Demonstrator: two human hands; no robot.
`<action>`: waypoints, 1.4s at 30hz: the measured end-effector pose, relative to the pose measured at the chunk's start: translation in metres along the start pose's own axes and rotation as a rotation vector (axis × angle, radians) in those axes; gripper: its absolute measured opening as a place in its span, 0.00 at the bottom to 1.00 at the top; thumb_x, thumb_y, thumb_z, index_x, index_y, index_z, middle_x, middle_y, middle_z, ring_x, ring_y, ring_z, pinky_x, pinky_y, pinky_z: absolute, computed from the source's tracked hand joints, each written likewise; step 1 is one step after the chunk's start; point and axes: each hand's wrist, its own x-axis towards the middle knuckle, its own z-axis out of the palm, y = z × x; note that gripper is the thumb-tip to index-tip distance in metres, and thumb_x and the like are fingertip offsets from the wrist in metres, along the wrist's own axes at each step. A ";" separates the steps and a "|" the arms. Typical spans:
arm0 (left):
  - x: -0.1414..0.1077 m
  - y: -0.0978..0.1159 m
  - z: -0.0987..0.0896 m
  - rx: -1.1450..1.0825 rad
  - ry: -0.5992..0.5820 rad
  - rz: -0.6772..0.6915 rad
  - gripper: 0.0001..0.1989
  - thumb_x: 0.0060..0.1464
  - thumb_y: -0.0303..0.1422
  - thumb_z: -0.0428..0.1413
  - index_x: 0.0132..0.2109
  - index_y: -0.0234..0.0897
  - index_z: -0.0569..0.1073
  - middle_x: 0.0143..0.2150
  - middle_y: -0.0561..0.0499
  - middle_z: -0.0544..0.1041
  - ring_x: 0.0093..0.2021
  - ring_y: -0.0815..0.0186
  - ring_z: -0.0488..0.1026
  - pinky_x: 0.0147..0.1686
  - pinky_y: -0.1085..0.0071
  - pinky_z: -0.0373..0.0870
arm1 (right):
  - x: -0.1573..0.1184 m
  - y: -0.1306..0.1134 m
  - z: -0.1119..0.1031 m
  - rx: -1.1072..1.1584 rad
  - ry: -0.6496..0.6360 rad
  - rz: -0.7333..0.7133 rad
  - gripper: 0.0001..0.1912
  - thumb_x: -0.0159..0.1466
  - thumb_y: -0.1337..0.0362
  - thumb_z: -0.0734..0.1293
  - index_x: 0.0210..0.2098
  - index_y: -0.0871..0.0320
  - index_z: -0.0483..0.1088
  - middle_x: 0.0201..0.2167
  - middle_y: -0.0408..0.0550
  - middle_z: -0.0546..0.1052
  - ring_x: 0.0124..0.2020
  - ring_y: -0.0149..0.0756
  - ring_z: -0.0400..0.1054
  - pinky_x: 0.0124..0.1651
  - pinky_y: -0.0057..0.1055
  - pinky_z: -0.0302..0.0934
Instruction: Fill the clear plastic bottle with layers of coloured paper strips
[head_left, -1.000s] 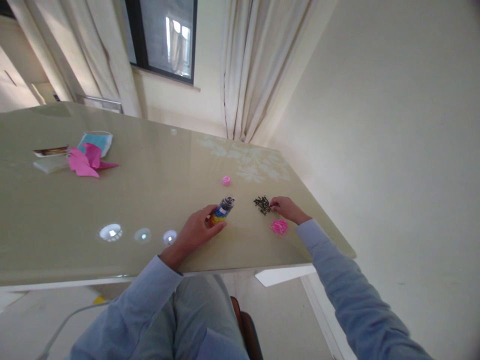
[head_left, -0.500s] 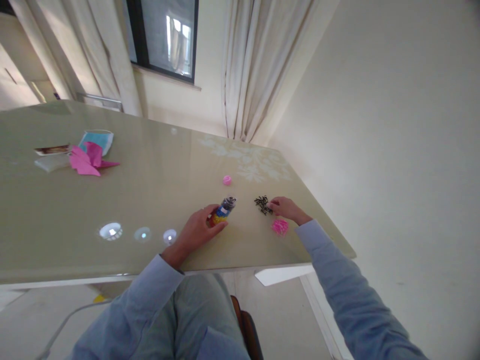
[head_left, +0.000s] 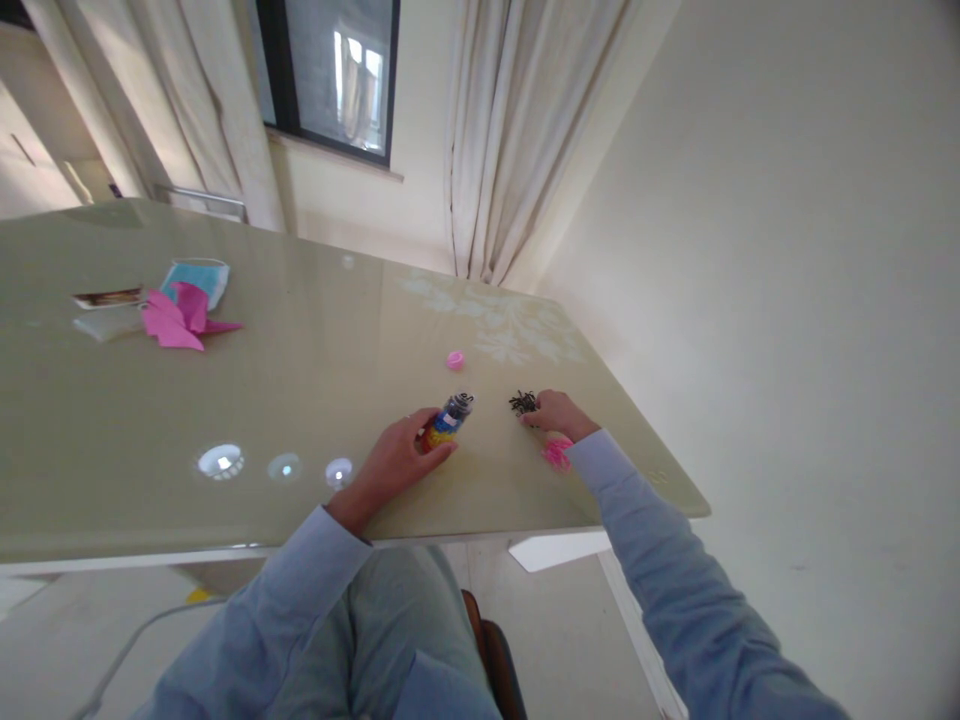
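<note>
My left hand is closed round a small clear jar, tilted with its mouth to the upper right. Layers of red, yellow, blue and black fill it, and black loops show at its mouth. At the right, my right hand has its fingers closed at the edge of a loose pile of small black rubber bands. Some of the pile is hidden behind the fingers. Just below that hand lies a heap of pink rubber bands, partly covered by my wrist and cuff. A round pink cap rests beyond the jar.
On the glossy table, far left, lie a folded pink paper shape, a blue face mask, a clear plastic wrapper and a narrow printed strip. A wall runs along the right side.
My right hand has shifted slightly left, further over the black pile, and its sleeve now covers part of the pink heap. The left hand and jar have stayed in place.
</note>
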 end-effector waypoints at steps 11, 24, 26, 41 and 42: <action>-0.001 0.004 -0.001 0.019 -0.011 0.001 0.26 0.53 0.45 0.59 0.55 0.35 0.73 0.47 0.42 0.81 0.43 0.54 0.77 0.45 0.60 0.72 | 0.011 -0.004 0.000 0.034 -0.033 0.048 0.04 0.54 0.71 0.70 0.26 0.64 0.79 0.24 0.60 0.81 0.32 0.46 0.78 0.34 0.30 0.66; -0.001 0.004 0.001 0.044 -0.008 0.009 0.25 0.54 0.44 0.59 0.55 0.36 0.73 0.45 0.43 0.81 0.42 0.55 0.77 0.44 0.62 0.72 | 0.005 0.005 -0.008 0.380 0.005 0.076 0.11 0.54 0.74 0.69 0.17 0.60 0.69 0.19 0.49 0.78 0.26 0.37 0.77 0.28 0.22 0.66; -0.001 0.004 0.001 0.047 -0.012 0.005 0.25 0.54 0.44 0.59 0.56 0.36 0.73 0.46 0.43 0.81 0.43 0.55 0.77 0.44 0.62 0.72 | 0.003 0.009 -0.012 0.438 0.027 0.080 0.11 0.54 0.74 0.69 0.17 0.60 0.69 0.19 0.47 0.77 0.27 0.36 0.77 0.29 0.22 0.67; 0.000 0.005 0.000 0.049 -0.040 0.006 0.26 0.54 0.43 0.58 0.56 0.35 0.72 0.47 0.42 0.80 0.45 0.55 0.77 0.47 0.61 0.72 | -0.001 0.013 -0.014 0.523 0.136 -0.041 0.07 0.53 0.68 0.68 0.19 0.62 0.74 0.16 0.44 0.75 0.22 0.31 0.72 0.24 0.21 0.58; 0.000 0.005 0.000 0.049 -0.040 0.010 0.26 0.54 0.43 0.58 0.56 0.35 0.72 0.47 0.42 0.80 0.45 0.55 0.77 0.47 0.61 0.72 | -0.002 0.012 -0.016 0.530 0.147 -0.051 0.06 0.54 0.68 0.68 0.21 0.62 0.75 0.17 0.45 0.76 0.23 0.32 0.72 0.25 0.22 0.58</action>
